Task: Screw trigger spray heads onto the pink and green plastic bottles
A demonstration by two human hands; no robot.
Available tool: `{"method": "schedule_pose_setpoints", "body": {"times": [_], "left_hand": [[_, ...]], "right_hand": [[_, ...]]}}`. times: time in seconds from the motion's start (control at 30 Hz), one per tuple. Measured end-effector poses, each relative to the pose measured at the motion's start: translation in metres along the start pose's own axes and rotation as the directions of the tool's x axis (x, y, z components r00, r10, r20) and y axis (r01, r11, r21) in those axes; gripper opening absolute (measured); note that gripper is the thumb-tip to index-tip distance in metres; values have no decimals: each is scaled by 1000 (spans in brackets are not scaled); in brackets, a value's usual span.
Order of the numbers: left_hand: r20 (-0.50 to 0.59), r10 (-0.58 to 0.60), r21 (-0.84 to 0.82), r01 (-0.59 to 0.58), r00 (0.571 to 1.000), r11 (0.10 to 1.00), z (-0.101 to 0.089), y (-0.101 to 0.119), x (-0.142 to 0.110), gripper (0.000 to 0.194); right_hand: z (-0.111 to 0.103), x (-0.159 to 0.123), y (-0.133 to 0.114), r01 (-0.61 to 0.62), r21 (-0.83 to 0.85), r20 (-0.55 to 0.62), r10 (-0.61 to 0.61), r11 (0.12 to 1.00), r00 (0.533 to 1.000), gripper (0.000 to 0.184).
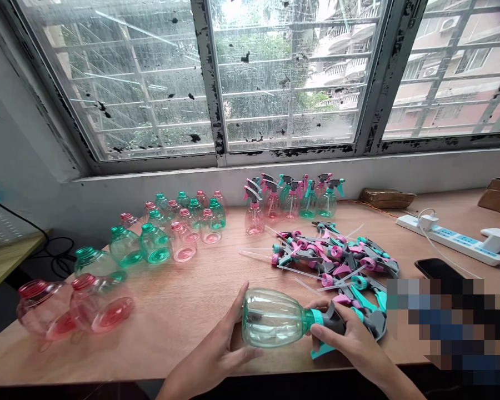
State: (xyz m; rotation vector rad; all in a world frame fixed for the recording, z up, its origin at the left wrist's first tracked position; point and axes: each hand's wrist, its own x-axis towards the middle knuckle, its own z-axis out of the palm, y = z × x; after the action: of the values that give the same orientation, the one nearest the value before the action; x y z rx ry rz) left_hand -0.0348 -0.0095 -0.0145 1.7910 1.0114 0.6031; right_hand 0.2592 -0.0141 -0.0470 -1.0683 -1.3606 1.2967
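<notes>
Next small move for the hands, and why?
Probably a snugging twist with the right hand: it holds the sprayer head, whose teal collar meets the green bottle at the neck, while the left hand is near the base. Tightness isn't visible.

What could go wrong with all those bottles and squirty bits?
The green bottle might slip: it's tipped sideways, with the right hand at its neck. The leftmost pink bottle could get knocked off, because it's near the table edge. The spray heads lie jumbled, so they might snag.

Spray head partly hidden by right hand, phone partly pixelated, box cut off
</notes>
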Motion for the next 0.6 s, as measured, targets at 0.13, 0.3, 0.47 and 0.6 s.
{"method": "schedule_pose_setpoints", "body": {"times": [0.13, 0.3, 0.47, 0.6], "left_hand": [[-2, -4, -1, 4, 1000, 1000, -1, -2, -2, 98], [-11, -18, 35, 18, 1000, 999, -2, -5, -2, 89], [-14, -21, 52, 22, 1000, 998, -2, -5, -1, 94], [0, -7, 33, 6, 1000, 999, -1, -3, -1, 101]], "right_hand": [[1, 0, 0, 2, -5, -10, -2, 1000, 1000, 41], [1, 0, 0, 19, 10, 2, -19, 1000, 1000, 36], [0, 2, 1, 14, 12, -7, -14, 1000, 1000, 38], [0, 2, 2, 7, 8, -16, -7, 1000, 1000, 41]]}}
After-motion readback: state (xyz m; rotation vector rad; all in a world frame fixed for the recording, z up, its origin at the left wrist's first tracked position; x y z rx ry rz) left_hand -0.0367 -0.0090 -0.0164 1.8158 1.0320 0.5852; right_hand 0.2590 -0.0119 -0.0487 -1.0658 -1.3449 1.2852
